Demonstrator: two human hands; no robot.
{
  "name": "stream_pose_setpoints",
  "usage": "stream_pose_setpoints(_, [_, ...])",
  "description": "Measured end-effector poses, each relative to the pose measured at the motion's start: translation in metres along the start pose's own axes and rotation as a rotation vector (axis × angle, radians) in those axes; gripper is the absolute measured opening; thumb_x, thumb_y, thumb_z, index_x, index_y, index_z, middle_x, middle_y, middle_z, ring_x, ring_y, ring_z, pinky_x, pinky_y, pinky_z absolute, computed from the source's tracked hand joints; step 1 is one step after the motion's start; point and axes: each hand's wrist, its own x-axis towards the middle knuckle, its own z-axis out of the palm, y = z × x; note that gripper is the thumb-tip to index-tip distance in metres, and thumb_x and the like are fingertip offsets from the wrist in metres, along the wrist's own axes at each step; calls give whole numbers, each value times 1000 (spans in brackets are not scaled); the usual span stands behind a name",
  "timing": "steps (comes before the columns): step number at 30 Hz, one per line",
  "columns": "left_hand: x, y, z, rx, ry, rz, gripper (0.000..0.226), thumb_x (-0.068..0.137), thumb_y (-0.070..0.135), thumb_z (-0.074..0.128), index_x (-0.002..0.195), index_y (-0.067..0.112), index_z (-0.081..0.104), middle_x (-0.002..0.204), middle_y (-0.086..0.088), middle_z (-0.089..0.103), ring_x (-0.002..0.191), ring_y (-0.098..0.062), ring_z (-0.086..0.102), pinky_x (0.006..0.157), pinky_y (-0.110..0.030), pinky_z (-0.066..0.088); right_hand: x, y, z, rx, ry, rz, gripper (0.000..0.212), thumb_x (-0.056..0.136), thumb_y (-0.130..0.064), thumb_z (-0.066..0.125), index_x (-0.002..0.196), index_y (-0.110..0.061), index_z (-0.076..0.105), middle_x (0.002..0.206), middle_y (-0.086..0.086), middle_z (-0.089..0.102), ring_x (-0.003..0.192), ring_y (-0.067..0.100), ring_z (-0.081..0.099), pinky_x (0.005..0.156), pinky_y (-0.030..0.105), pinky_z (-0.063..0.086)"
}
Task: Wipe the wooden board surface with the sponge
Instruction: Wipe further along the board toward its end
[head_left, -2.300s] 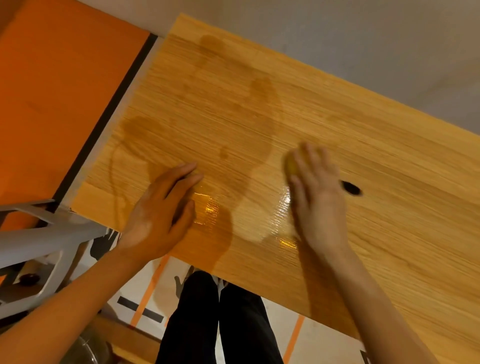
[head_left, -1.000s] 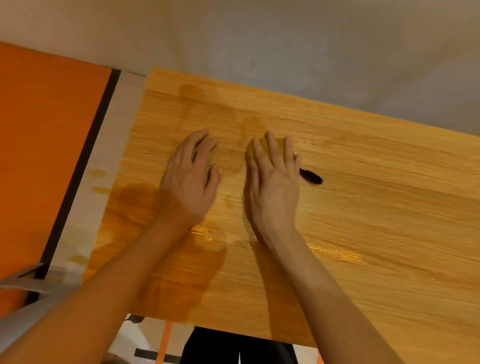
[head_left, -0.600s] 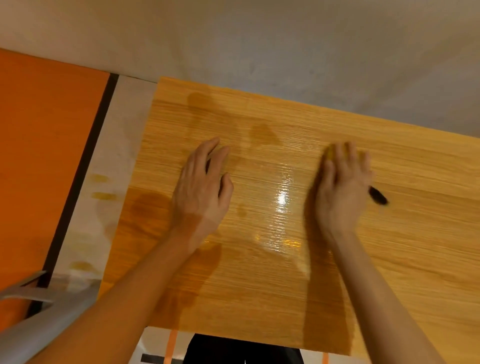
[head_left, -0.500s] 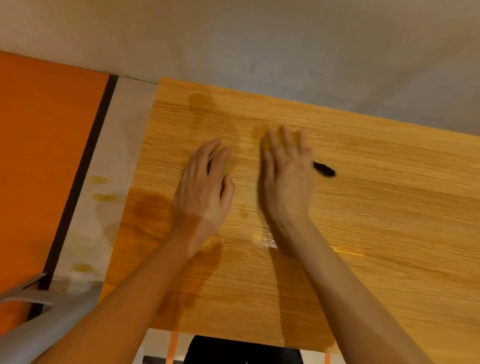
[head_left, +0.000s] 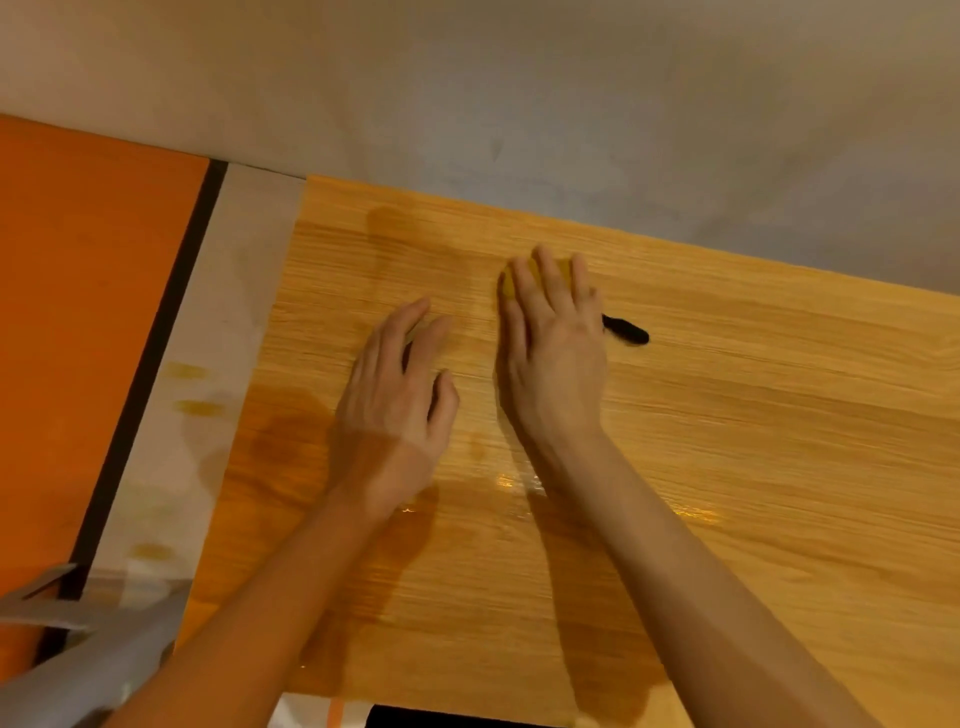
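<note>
The wooden board (head_left: 753, 467) was laid flat and filled most of the view, its far edge set against a grey wall (head_left: 519, 93) and its left edge beside a pale strip (head_left: 228, 322) bordered by an orange panel (head_left: 88, 312); so supported, it could be pressed on from above without tipping. Darker damp patches were seen on the left half and a wet sheen near the wrists, which suggested that this part had been covered while the right half, dry-looking, was judged not yet wiped. The left hand (head_left: 397, 395) was laid palm-down on the board, its fingers straight and close together and nothing held; it was probably placed there to steady the board and to bear the leaning weight of the body. The right hand (head_left: 553, 343) was spread flat just to the right of it, the two hands near but apart, and the yellow sponge (head_left: 535, 273) was pressed beneath its straight fingers, only a yellow edge showing between and beyond the fingertips. The sponge was thus pinned under the open fingers rather than gripped, a hold that was judged to spread pressure evenly and keep the whole face of the sponge on the wood. A small dark mark (head_left: 628, 330), either a hole or a stain, lay just beside the right hand; which it was could not be told.
</note>
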Motion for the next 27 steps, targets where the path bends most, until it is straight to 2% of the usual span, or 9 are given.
stream_pose_setpoints(3, [0,1,1,-19,9,2,45,99,18,50,143,11,50,154,-10,43,142,-28,41,114,-47,41,4,29,-16,-35,-111,-183,44,105,-31,32,148,-24,37,159,-4,27,151,21,10,124,41,7])
stream_pose_setpoints(7, [1,0,2,-60,4,21,47,96,15,53,142,6,52,151,-14,45,140,-31,44,111,-53,43,-1,120,-67,8,-1,125,44,104,-27,35,148,-21,38,159,-2,25,151,23,10,123,49,7])
stream_pose_setpoints(10, [3,1,-2,-57,-6,-1,49,98,22,49,145,10,48,154,-13,41,142,-30,40,115,-50,40,10,115,-64,46,49,250,43,105,-25,34,148,-19,37,160,1,24,151,26,8,122,49,7])
stream_pose_setpoints(16, [58,6,1,15,47,-76,51,102,21,47,151,10,43,163,-12,33,152,-30,28,124,-55,24,35,16,-10,28,-59,-60,44,105,-32,31,147,-23,36,160,-2,24,151,23,6,124,44,6])
stream_pose_setpoints(20, [71,-3,7,101,49,-70,52,102,21,48,153,10,41,163,-11,33,152,-29,29,125,-52,23,33,53,-29,-22,-161,-266,45,104,-33,34,148,-24,36,160,-3,24,151,22,10,124,43,8])
stream_pose_setpoints(22, [72,-5,8,90,47,-83,54,101,26,44,154,14,39,164,-8,32,152,-27,28,125,-50,22,23,102,-54,-32,-95,-140,44,104,-30,36,148,-24,37,159,-4,24,150,20,10,123,47,10])
stream_pose_setpoints(24, [72,-6,8,84,35,-89,55,101,29,42,155,16,37,165,-6,30,153,-24,26,126,-50,21,13,137,-75,11,-10,95,45,104,-28,34,149,-23,35,160,-4,21,151,20,7,123,51,8])
stream_pose_setpoints(26, [73,-7,7,78,26,-87,56,101,31,40,155,16,37,165,-5,29,154,-23,24,127,-49,18,11,130,-74,55,48,270,45,104,-27,34,149,-20,34,161,-3,17,151,22,3,123,52,4])
stream_pose_setpoints(27, [73,-7,7,73,23,-86,56,101,32,39,155,16,37,165,-5,29,154,-23,23,127,-48,17,11,114,-66,49,38,281,46,104,-26,35,150,-19,33,161,-3,16,151,23,2,123,50,3])
